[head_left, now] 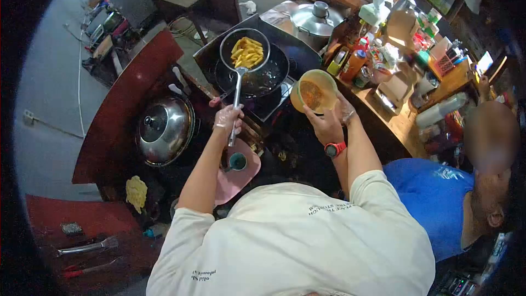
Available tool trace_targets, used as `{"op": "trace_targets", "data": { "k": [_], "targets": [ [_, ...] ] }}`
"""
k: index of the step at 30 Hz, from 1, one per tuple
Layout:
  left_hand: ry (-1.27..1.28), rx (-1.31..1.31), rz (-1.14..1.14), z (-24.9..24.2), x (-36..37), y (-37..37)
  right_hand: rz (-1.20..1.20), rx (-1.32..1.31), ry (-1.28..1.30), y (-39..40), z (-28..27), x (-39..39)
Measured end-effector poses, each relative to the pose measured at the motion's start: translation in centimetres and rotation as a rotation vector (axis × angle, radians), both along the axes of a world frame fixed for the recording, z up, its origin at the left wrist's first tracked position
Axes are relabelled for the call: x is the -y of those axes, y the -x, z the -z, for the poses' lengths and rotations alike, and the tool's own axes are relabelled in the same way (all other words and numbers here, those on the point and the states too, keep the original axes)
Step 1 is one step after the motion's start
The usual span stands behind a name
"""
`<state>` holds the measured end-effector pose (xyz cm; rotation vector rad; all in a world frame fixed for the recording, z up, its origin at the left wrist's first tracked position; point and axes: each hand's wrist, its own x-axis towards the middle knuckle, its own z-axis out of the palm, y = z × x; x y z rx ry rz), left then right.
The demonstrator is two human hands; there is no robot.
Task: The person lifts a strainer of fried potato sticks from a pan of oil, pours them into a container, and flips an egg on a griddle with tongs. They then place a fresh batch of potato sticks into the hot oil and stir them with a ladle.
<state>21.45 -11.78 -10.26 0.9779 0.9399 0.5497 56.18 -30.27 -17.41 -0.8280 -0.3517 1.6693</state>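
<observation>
My left hand, in a clear plastic glove, is closed round the handle of a wire strainer. Golden fries lie in its mesh basket, which hangs over a dark wok of oil. My gloved right hand grips the right side of a yellowish plastic bowl, tilted so its inside shows. Orange-red seasoning or sauce coats the bowl's inside. Another person's hand, with a red watch on the wrist, is also at the bowl's lower side.
A lidded pan stands to the left. Below my left hand is a pink board with a small cup. Bottles crowd the wooden counter at right. A big lidded pot stands behind. Someone in blue is close on my right.
</observation>
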Motion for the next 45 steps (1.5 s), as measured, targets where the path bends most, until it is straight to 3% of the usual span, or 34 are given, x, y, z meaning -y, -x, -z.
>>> {"op": "trace_targets", "data": {
  "k": [4,8,11,17,21,23,25,29,30,33,42,45],
  "targets": [
    [0.080,-0.108,0.074,0.0,-1.9,-0.1,0.092,0.072,-0.064,-2.1,-0.3,-1.3],
    [0.039,0.001,-0.001,0.0,-0.7,0.3,0.132,0.098,-0.098,-2.9,-0.2,-2.3],
    [0.091,-0.068,0.002,1.2,-1.1,0.6,0.118,0.066,-0.101,-2.9,-0.3,-3.2],
    [-0.079,-0.057,-0.020,-5.4,-1.4,0.5,0.112,-0.014,-0.111,-2.4,-3.6,-5.6],
    [-0.111,0.134,-0.023,-5.7,-1.2,1.2,0.220,0.126,-0.023,-2.2,-5.0,-6.4],
    [-0.090,0.131,-0.035,-4.9,-0.7,1.2,0.301,0.102,0.078,-1.8,-5.5,-6.7],
    [-0.020,-0.039,-0.041,-2.9,-0.7,1.2,0.289,0.127,0.068,-1.3,-6.6,-6.6],
    [0.094,0.045,-0.006,-0.7,-1.8,1.3,0.276,-0.004,0.145,-0.2,-7.5,-6.0],
    [0.080,-0.047,0.005,-1.1,-1.8,1.0,0.290,-0.017,0.187,0.1,-7.7,-5.9],
    [0.006,0.038,-0.042,-3.9,-0.5,0.7,0.307,-0.052,0.255,0.3,-7.2,-5.5],
    [0.044,-0.093,-0.024,-0.6,-1.1,0.4,0.355,-0.096,0.378,0.8,-4.6,-5.5],
    [0.031,-0.149,0.011,-0.4,-0.6,0.6,0.352,-0.045,0.281,1.0,-4.2,-5.5]
  ]
}}
